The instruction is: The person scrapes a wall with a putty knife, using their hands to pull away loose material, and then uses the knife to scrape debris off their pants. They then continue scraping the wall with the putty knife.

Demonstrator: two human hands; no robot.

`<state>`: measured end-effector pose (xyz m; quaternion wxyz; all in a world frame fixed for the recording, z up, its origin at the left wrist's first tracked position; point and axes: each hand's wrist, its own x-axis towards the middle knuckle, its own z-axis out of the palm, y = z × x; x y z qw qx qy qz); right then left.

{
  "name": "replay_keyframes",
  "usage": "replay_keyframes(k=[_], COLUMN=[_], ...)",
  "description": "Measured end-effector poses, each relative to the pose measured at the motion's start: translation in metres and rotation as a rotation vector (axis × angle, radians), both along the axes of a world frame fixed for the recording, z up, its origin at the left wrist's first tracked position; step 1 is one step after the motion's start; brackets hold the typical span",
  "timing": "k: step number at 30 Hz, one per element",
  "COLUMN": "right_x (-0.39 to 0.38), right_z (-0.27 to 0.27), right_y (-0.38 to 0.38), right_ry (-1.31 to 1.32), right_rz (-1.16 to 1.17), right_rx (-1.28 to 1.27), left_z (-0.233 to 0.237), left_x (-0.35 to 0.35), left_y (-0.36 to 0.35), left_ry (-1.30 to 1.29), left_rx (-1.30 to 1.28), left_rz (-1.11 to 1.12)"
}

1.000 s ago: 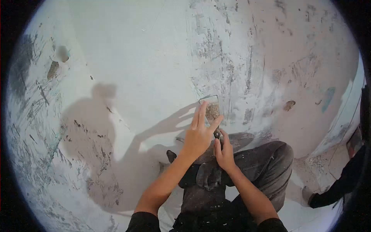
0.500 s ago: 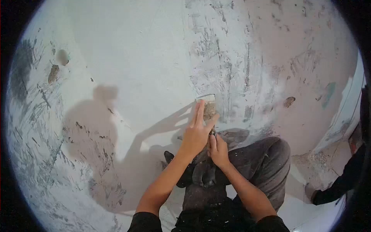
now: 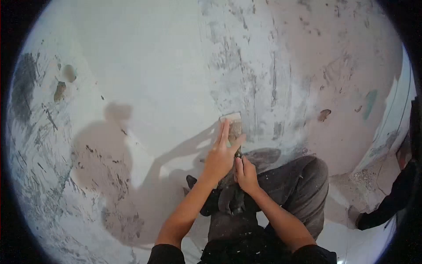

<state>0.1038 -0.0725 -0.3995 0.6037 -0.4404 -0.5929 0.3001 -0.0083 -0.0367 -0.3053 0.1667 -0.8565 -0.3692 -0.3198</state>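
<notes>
Compared with a second ago, both hands and the scraper (image 3: 233,125) have slid a touch down and left in view, and the stroke looks a bit shorter, but the grip is the same. Right hand (image 3: 246,176) is wrapped tight round the handle, most of which is hidden under it, while the left hand (image 3: 220,158) lies flat on the back of the blade, fingers (image 3: 225,132) stretched long and close together and thumb out to the side. Blade is pressed against the patchy white wall (image 3: 154,66), right at the edge of the scratched-up grey area, above the person's bent knee (image 3: 303,176). My worry: those left fingertips sit almost at the front edge of the blade, so if it skips off a hard spot they'd rake across the rough surface. Too steep an angle and it could gouge the plaster instead of just lifting paint. No bucket, tub or tray anywhere in view, so nothing to report on contents; there's only some loose rubble (image 3: 362,178) on the floor at the right, near another person's dark sleeve (image 3: 391,204).
</notes>
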Motion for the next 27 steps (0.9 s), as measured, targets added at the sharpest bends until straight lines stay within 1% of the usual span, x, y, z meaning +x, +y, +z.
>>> replay_keyframes(k=[2,7,9,13,15,19,21,24,25,27], right_x=[-0.007,-0.016,-0.013,-0.002,0.004,-0.001,-0.009,-0.018,-0.017,-0.011], right_z=[-0.003,0.009,0.013,0.004,0.003,0.007,0.005,0.005,0.005,0.006], right_y=[0.005,0.011,0.008,0.013,0.008,0.009,0.016,0.018,0.019,0.018], right_ry=[0.043,0.037,0.152,0.178,0.354,0.379,0.156,0.161,0.162,0.097], right_rz=[0.011,-0.013,0.092,0.142,0.311,0.283,0.087,0.05,0.054,0.053], right_rx=[0.013,0.026,-0.059,-0.03,-0.215,-0.258,-0.016,-0.06,-0.056,0.029], left_z=[0.002,0.016,0.015,0.013,0.005,0.002,0.007,0.018,0.022,0.021], left_x=[-0.003,-0.007,-0.009,-0.004,-0.003,0.0,-0.003,-0.01,-0.01,-0.011], left_y=[-0.001,-0.003,0.002,-0.002,0.0,0.0,0.001,0.003,-0.001,-0.001], left_ry=[0.017,0.028,0.041,0.036,0.026,-0.004,-0.039,0.044,0.035,0.036], left_rx=[-0.012,-0.026,0.021,-0.019,-0.001,-0.03,-0.009,-0.031,-0.061,-0.057], left_rz=[-0.004,0.025,-0.011,0.008,-0.028,-0.018,-0.038,-0.028,-0.035,-0.036])
